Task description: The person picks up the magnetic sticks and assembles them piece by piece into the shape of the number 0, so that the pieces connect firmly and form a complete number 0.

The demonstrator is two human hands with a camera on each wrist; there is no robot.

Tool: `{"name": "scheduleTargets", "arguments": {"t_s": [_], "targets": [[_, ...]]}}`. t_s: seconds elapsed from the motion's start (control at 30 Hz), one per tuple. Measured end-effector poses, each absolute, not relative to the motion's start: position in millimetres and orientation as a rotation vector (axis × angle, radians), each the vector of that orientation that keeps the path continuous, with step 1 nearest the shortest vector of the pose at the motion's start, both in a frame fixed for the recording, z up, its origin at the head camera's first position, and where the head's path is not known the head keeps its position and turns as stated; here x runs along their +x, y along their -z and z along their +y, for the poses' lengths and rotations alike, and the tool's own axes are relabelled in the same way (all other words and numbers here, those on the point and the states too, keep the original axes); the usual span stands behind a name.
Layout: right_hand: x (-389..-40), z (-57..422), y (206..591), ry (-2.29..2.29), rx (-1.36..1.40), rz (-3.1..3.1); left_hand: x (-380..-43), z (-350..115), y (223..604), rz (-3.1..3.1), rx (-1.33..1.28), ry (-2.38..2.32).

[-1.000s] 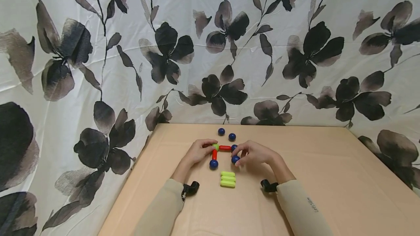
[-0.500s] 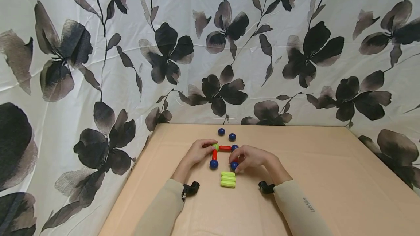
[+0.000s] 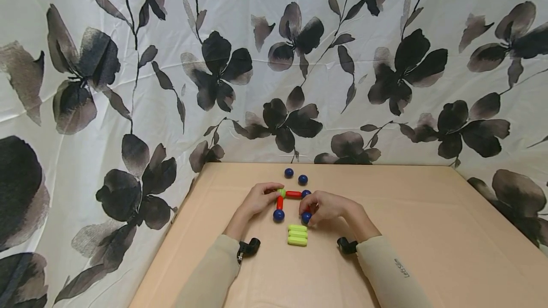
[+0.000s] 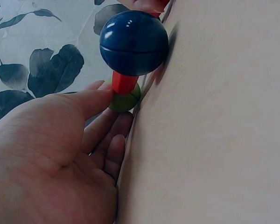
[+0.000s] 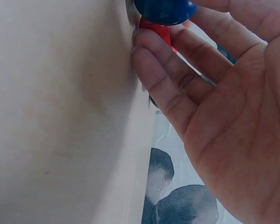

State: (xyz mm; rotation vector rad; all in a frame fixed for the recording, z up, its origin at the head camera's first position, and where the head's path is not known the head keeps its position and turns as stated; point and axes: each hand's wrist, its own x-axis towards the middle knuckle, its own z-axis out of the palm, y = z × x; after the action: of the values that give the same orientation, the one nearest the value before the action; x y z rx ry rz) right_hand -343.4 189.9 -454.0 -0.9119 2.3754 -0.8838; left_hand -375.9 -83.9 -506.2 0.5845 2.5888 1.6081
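Looking at an open-sided frame on the table: seemingly done on three sides, with red rods between corner balls, and left open nearest the person! Pinching the green ball with the left hand, gripping a near blue ball with the right hand (can't tell how firmly joined). Seeing unused green rods nearby, plus two loose balls beyond.

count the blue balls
5: far blue ball, second blue ball to its right, third blue ball right of crosswise red rod, fourth blue ball at near end of left red rod, fifth blue ball in right hand. More may be hidden.
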Motion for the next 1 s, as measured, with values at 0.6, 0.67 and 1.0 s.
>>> {"name": "scheduleTargets", "arguments": {"t_s": [0.6, 0.67, 1.0], "targets": [[-344.1, 189.4, 453.6, 0.904, -0.912, 2.409, -374.4, -84.1, 504.8, 2.596, 0.606, -1.611], [-344.4, 189.8, 454.0, 0.907, -0.913, 2.413, -374.6, -84.0, 504.9, 2.594, 0.609, -1.613], [-344.9, 191.2, 454.3, 0.958, -0.864, 2.518, -373.9, -83.5, 503.6, 2.584, 0.588, -1.614]]}}
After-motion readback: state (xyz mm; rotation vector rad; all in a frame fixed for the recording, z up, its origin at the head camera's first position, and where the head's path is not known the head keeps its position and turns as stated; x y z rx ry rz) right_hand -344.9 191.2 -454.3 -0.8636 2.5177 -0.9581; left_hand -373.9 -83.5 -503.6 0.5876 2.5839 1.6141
